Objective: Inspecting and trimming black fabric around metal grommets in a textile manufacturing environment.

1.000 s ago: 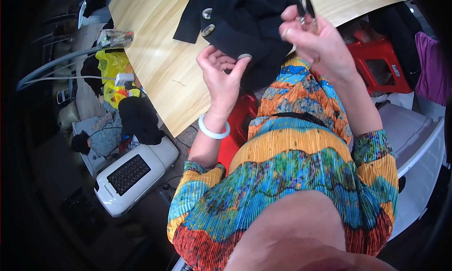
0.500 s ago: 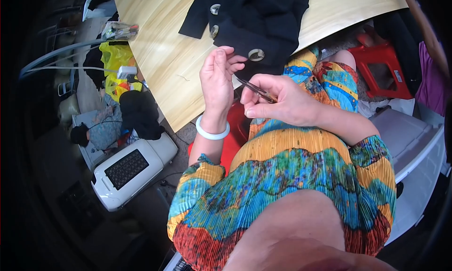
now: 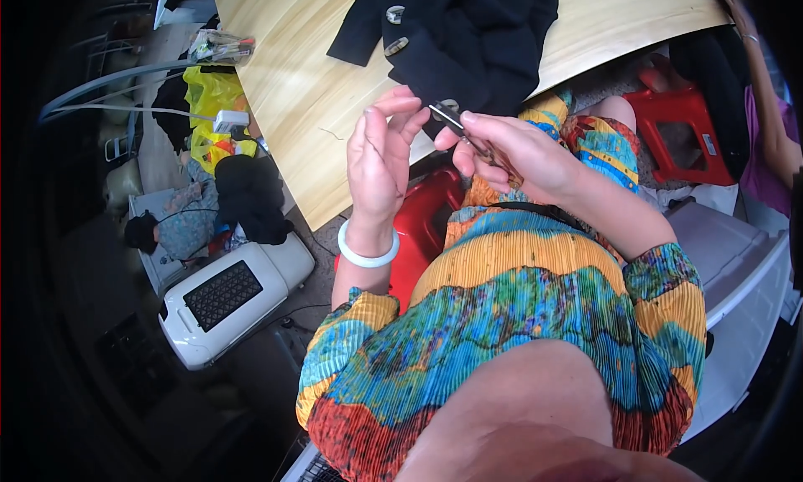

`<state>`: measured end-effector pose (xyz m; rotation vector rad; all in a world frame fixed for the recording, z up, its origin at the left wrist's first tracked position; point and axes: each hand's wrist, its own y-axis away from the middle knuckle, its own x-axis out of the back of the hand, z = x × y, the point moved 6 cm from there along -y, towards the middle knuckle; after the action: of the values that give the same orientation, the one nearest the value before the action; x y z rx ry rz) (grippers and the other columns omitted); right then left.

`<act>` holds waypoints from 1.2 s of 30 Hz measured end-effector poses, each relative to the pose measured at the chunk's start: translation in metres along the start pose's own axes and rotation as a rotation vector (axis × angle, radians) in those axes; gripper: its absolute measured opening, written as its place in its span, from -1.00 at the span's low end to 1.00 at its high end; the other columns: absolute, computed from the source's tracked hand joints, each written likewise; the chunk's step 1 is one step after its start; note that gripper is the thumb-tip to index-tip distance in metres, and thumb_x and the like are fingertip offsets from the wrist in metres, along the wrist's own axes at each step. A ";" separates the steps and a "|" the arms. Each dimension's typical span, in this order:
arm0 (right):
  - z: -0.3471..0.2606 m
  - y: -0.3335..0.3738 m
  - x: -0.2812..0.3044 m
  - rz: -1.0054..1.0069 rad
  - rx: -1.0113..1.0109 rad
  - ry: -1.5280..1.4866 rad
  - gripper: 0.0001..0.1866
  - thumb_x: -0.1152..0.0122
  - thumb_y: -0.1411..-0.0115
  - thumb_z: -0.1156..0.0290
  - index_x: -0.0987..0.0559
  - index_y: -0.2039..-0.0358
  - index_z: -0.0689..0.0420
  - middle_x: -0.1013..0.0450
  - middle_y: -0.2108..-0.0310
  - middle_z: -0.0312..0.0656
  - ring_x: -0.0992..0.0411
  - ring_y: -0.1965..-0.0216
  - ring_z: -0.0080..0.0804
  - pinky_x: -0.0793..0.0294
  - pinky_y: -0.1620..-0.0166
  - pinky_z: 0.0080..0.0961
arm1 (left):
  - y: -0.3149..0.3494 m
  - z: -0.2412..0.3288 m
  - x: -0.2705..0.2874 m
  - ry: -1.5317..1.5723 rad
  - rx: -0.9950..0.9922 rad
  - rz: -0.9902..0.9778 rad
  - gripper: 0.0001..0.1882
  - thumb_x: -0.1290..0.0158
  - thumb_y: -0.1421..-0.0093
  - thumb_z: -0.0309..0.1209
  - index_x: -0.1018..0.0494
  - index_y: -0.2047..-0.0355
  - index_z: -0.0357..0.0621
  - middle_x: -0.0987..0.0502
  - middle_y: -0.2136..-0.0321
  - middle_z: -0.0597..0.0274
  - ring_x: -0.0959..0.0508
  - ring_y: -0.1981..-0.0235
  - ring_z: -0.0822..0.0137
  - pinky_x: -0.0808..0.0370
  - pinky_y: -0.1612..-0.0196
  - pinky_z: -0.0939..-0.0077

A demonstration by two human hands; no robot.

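Observation:
My right hand (image 3: 512,151) is closed around a small metal cutting tool (image 3: 454,120), like thread snips, whose tip points up and left toward my left hand. That left hand (image 3: 381,160) is raised beside it with the fingers upright and slightly apart; I see nothing in it. It wears a white bangle (image 3: 366,252). Just beyond both hands, a black garment (image 3: 468,30) with large pale buttons (image 3: 395,15) lies on the light wooden table (image 3: 293,89), its near edge hanging over the table's edge close to my fingertips.
A red plastic stool (image 3: 682,135) stands to the right, and another person's arm (image 3: 769,130) is at the far right. On the floor to the left are a white machine with a dark grille (image 3: 230,302), a yellow bag (image 3: 209,105) and dark clothes (image 3: 247,197).
My right hand has come down from above the garment to in front of my chest, still gripping the tool. My left hand has let go of the garment's buttoned edge.

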<state>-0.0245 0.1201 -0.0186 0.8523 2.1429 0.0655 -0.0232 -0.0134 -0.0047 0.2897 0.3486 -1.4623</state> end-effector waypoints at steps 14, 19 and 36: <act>0.009 -0.020 0.012 0.015 -0.117 -0.196 -0.75 0.11 -0.20 0.20 -0.38 0.41 0.12 -0.26 0.62 -0.41 -0.08 0.73 -0.78 0.00 0.71 -0.82 | 0.018 -0.008 -0.012 -0.598 -0.275 -0.130 -0.65 0.25 -0.23 -0.29 -0.43 0.25 -0.30 -0.28 0.09 -0.10 -0.16 -0.07 0.05 -0.15 -0.06 0.24; 0.010 -0.022 0.013 0.005 -0.129 -0.149 -0.77 0.11 -0.20 0.21 -0.38 0.41 0.11 -0.24 0.63 -0.43 -0.06 0.74 -0.79 0.02 0.71 -0.82 | 0.018 -0.009 -0.010 -0.558 -0.233 -0.131 -0.65 0.25 -0.23 -0.29 -0.43 0.24 -0.30 -0.05 -0.05 -0.17 -0.15 -0.08 -0.01 -0.15 -0.07 0.23; -0.040 -0.003 0.031 0.189 0.247 0.283 -0.78 0.16 -0.21 0.32 -0.35 0.23 0.17 -0.26 0.57 -0.39 -0.01 0.74 -0.85 0.03 0.69 -0.88 | -0.083 0.003 0.074 -0.852 -0.008 0.273 -0.60 0.10 -0.14 -0.28 -0.31 0.12 -0.35 -0.46 0.36 0.12 -0.43 0.36 0.39 -0.35 0.27 0.60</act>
<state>-0.0684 0.1451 -0.0131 1.2531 2.3592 0.0185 -0.1004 -0.0893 -0.0300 -0.2924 -0.3629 -1.1885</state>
